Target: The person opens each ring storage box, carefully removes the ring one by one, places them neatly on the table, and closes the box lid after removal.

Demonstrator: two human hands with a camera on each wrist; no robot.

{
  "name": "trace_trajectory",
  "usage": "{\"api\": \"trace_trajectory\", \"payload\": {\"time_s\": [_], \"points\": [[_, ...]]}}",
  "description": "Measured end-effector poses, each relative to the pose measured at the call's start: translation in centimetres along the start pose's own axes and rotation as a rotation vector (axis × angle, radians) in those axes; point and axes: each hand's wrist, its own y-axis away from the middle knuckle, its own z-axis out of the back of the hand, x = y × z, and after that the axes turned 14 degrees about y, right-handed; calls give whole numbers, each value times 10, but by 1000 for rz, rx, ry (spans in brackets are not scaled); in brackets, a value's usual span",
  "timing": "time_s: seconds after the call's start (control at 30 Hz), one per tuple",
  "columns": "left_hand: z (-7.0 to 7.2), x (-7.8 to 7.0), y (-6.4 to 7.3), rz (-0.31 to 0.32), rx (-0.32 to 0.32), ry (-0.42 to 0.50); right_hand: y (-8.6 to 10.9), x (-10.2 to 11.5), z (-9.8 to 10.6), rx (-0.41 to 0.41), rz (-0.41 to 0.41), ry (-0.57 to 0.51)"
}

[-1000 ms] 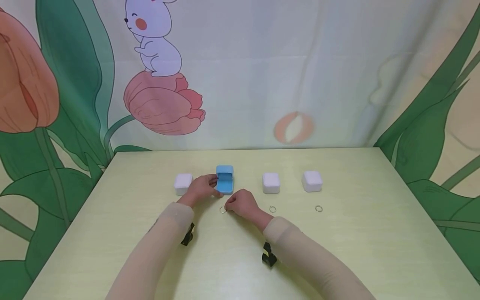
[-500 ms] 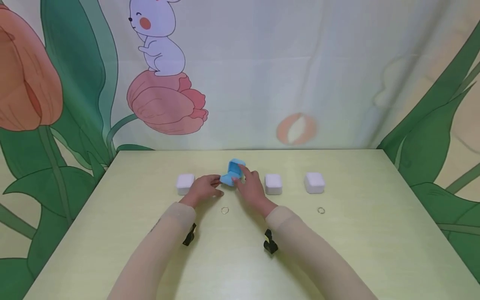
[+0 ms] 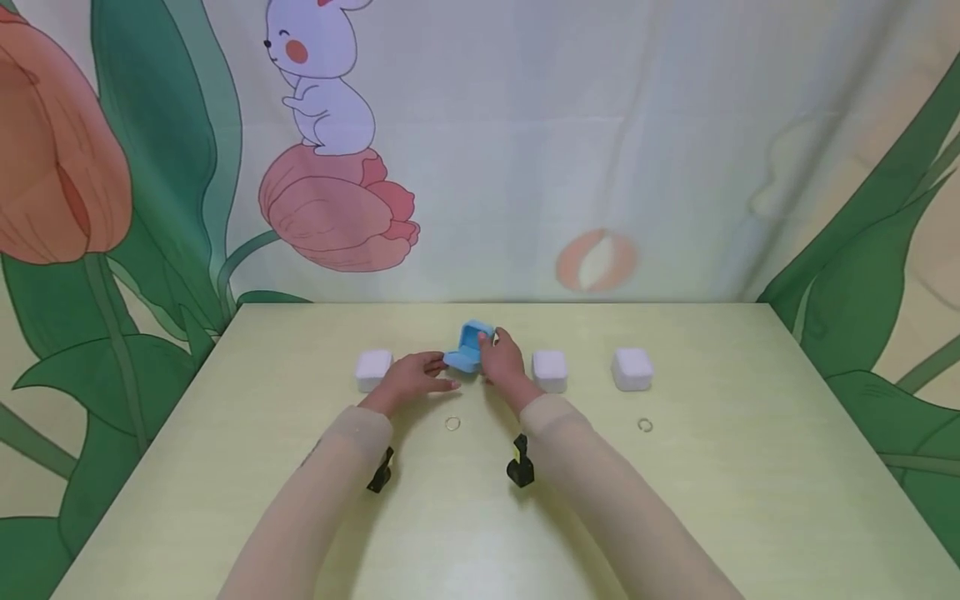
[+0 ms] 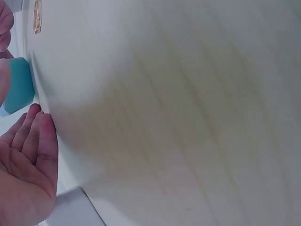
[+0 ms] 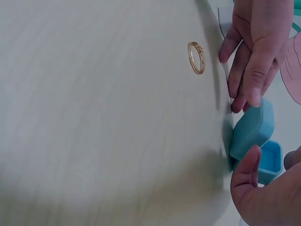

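Observation:
A light-blue ring box [image 3: 462, 359] stands with its lid raised, turned at an angle towards the back of the table. My right hand [image 3: 502, 362] grips its right side, thumb on the near side and a finger behind the lid. At the left side, my left hand [image 3: 409, 377] has fairly straight fingers; in the right wrist view its thumb reaches the box [image 5: 253, 129]. A thin gold ring [image 5: 192, 59] lies on the table in front of the box. The inside of the box is mostly hidden in the left wrist view, where only a blue side [image 4: 19, 84] shows.
A white box [image 3: 372, 369] stands beside my left hand. Two more white boxes stand to the right, one [image 3: 550, 369] close to my right hand and one [image 3: 632, 369] farther out. Another ring [image 3: 645, 431] lies at the right. A printed curtain [image 3: 487, 167] hangs behind the table.
My right hand has left the ring on the table and moved up to the blue box. The box has turned and shifted slightly right. The sleeve now covers the middle ring.

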Motion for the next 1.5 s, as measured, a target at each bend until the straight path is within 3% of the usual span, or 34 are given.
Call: {"api": "trace_trajectory", "payload": {"time_s": [0.13,0.33,0.5,0.73,1.1,1.27,1.5], "points": [[0,0,0,-1,5,-30,-6,0,-1,40,-70,-104],[1,1,-1,-10,-6,-72,-16,2,-2,11,-105,-150],[2,1,-3,-16,-21,-85,-15,4,-1,-5,-58,-142],[1,0,-3,2,-45,-55,-9,5,2,40,-11,-165],[-8,0,-7,-22,-154,46,-8,6,-1,66,132,-125],[-10,-1,-9,-26,-140,38,-6,3,-1,77,168,-115],[-12,-3,-13,-23,-94,112,-4,0,2,87,192,-112]]}}
